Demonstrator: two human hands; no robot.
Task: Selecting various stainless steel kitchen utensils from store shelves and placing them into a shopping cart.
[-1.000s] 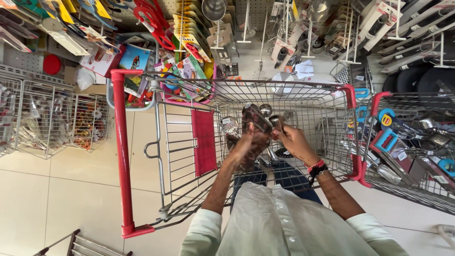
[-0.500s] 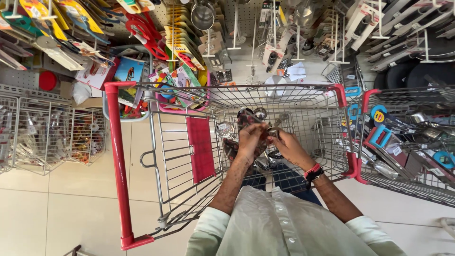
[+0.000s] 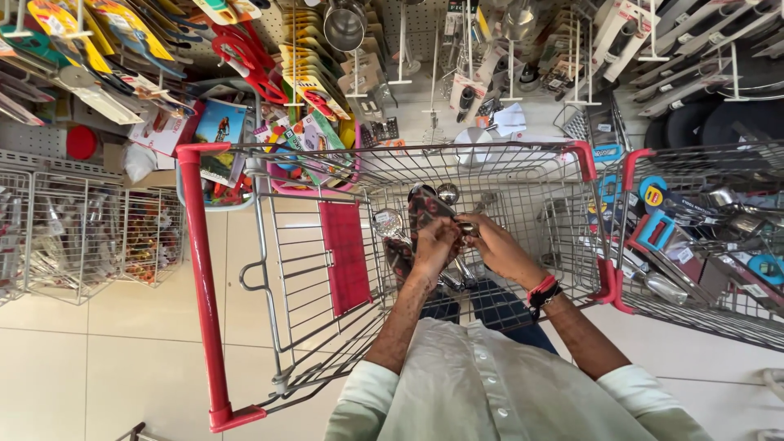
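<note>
Both my hands are inside a wire shopping cart point(image 3: 269, 245) with red trim. My left hand point(image 3: 434, 245) grips a dark patterned packet point(image 3: 426, 208) that carries metal spoons or ladles point(image 3: 447, 193). My right hand point(image 3: 500, 249), with a red band on its wrist, holds the same bundle from the right side. More shiny utensils point(image 3: 389, 222) lie just left of the hands in the cart. A red flap point(image 3: 345, 255) hangs on the cart's child seat.
Store shelves ahead carry hanging packaged kitchen tools point(image 3: 302, 73) and red scissors point(image 3: 245, 57). A wire basket rack point(image 3: 73, 237) stands at left. A second wire bin point(image 3: 702, 237) full of metal utensils stands at right. Pale tiled floor point(image 3: 106, 359) lies below left.
The view has shifted slightly and my hands have turned the packet of utensils between them, staying over the same spot in the cart.
</note>
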